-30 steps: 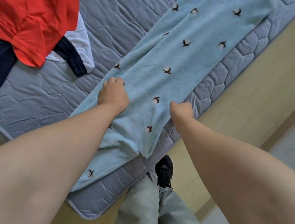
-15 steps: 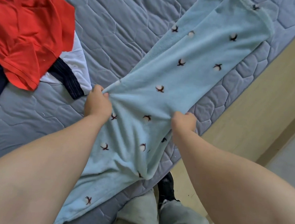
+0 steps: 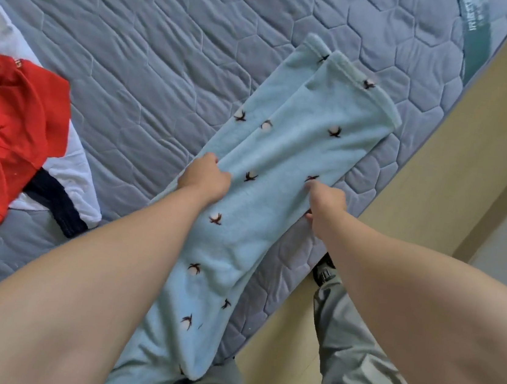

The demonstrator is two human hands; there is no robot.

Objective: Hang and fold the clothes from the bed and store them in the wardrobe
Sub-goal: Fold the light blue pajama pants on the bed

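Observation:
Light blue fleece trousers (image 3: 286,151) with small dark motifs lie lengthwise on the grey quilted mattress (image 3: 154,52), legs stacked, cuffs at the far end near the bed's right edge. My left hand (image 3: 204,178) grips the trousers' left edge, fingers curled into the fabric. My right hand (image 3: 326,200) grips the right edge near the mattress border. The near end of the trousers hangs over the bed edge against my legs.
A pile of clothes lies at the left: a red garment (image 3: 6,136) on a white one (image 3: 69,175) with a dark navy band (image 3: 55,209). Beige floor (image 3: 460,159) runs along the bed's right side. My grey trouser legs and a black shoe (image 3: 323,272) stand by the bed.
Both hands pulled the trousers toward me across the mattress, so the cuffs now lie well inside the view and more fabric hangs off the near edge. The hands kept their grips.

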